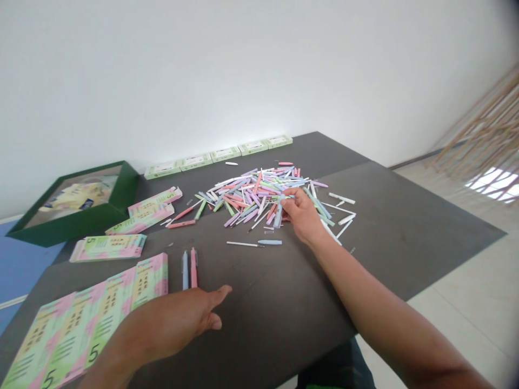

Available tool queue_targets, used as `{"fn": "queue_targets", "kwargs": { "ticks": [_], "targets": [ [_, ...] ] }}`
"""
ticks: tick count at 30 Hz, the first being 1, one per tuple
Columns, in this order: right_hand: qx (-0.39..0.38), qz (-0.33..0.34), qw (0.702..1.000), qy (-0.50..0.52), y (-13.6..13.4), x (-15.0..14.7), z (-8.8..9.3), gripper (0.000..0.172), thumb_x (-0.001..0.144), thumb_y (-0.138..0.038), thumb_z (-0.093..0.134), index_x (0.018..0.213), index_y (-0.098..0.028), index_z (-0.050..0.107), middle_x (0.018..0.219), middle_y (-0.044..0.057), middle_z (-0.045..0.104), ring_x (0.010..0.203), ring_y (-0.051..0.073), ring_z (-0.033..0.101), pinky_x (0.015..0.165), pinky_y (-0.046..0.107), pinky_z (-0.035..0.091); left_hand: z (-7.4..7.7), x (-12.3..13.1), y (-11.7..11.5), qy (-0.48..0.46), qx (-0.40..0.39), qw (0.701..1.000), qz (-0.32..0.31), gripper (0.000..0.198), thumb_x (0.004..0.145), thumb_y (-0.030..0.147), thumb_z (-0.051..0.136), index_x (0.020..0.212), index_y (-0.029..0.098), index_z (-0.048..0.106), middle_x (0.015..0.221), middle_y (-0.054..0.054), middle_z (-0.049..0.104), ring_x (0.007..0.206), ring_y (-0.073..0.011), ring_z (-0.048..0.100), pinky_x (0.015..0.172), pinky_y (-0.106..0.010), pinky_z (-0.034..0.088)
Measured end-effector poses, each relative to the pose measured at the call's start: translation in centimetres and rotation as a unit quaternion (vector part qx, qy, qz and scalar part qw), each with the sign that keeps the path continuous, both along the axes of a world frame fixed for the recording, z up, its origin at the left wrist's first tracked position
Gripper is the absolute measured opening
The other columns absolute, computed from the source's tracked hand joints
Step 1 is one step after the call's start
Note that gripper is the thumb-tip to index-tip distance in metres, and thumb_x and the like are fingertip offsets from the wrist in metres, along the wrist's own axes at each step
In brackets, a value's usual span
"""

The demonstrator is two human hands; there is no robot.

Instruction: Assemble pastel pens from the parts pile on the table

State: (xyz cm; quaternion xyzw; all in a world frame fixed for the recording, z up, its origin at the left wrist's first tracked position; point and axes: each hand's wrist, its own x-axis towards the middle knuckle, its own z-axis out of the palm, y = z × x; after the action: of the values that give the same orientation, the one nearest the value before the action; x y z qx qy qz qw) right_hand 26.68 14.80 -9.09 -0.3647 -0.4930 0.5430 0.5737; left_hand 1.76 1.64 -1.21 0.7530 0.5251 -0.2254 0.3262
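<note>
At the near right edge of a heap of pastel pen parts (247, 197), my right hand (300, 215) is closed, thumb and finger pinching a light blue pen barrel (278, 215). My left hand (190, 313) hovers low over the dark table, palm down, with finger and thumb stretched out and nothing visible in it. Just beyond it lie a blue pen (185, 269) and a pink pen (193, 267) with clips, side by side, their lower ends behind the hand. Between the hands and the heap are a thin white refill (243, 244) and a blue barrel (270, 242).
Printed pen boxes (101, 313) lie in a row at the near left, with flattened cartons (108, 247) behind them. A green open box (73, 221) holding wrappers stands at the far left. Pale green boxes (225, 154) line the wall. The dark table (405, 216) ends at the right.
</note>
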Motion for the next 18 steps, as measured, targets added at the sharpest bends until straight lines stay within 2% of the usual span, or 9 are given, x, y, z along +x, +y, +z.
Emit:
{"fn": "queue_targets", "kwargs": {
  "ticks": [2, 5, 10, 18],
  "targets": [
    [-0.065, 0.018, 0.994, 0.088, 0.3, 0.0, 0.1, 0.022, 0.074, -0.03, 0.061, 0.086, -0.022, 0.045, 0.054, -0.009, 0.048, 0.042, 0.007, 0.045, 0.046, 0.02, 0.043, -0.2, -0.2, -0.1, -0.003, 0.004, 1.0, 0.005, 0.055, 0.083, 0.035, 0.044, 0.137, 0.027, 0.038, 0.099, -0.004, 0.07, 0.086, -0.0263, 0.064, 0.072, -0.034, 0.047],
    [-0.112, 0.062, 0.977, 0.169, 0.3, 0.1, 0.4, 0.018, 0.073, -0.027, 0.063, 0.079, -0.019, 0.048, 0.054, -0.007, 0.051, 0.041, 0.006, 0.046, 0.046, 0.02, 0.046, -0.6, -0.6, -0.4, -0.01, 0.012, 1.0, 0.01, 0.055, 0.083, 0.035, 0.044, 0.137, 0.028, 0.039, 0.096, -0.003, 0.07, 0.084, -0.0253, 0.065, 0.07, -0.031, 0.047],
    [-0.166, 0.094, 0.954, 0.233, 0.2, 0.0, 0.4, 0.008, 0.08, -0.021, 0.055, 0.075, -0.016, 0.052, 0.055, -0.002, 0.057, 0.046, 0.009, 0.053, 0.05, 0.023, 0.051, -1.1, -0.9, -0.7, -0.006, 0.026, 1.0, 0.006, 0.053, 0.084, 0.038, 0.042, 0.136, 0.03, 0.039, 0.096, -0.001, 0.071, 0.083, -0.0241, 0.065, 0.07, -0.03, 0.048],
    [-0.255, 0.095, 0.922, 0.275, 0.3, 0.0, 0.3, 0.011, 0.084, -0.017, 0.048, 0.075, -0.015, 0.053, 0.056, 0.001, 0.06, 0.048, 0.011, 0.057, 0.056, 0.025, 0.052, -1.8, -0.9, -0.5, 0.002, 0.02, 1.0, -0.001, 0.052, 0.084, 0.04, 0.04, 0.136, 0.03, 0.04, 0.103, -0.003, 0.069, 0.088, -0.0257, 0.064, 0.072, -0.032, 0.049]
  ]
}}
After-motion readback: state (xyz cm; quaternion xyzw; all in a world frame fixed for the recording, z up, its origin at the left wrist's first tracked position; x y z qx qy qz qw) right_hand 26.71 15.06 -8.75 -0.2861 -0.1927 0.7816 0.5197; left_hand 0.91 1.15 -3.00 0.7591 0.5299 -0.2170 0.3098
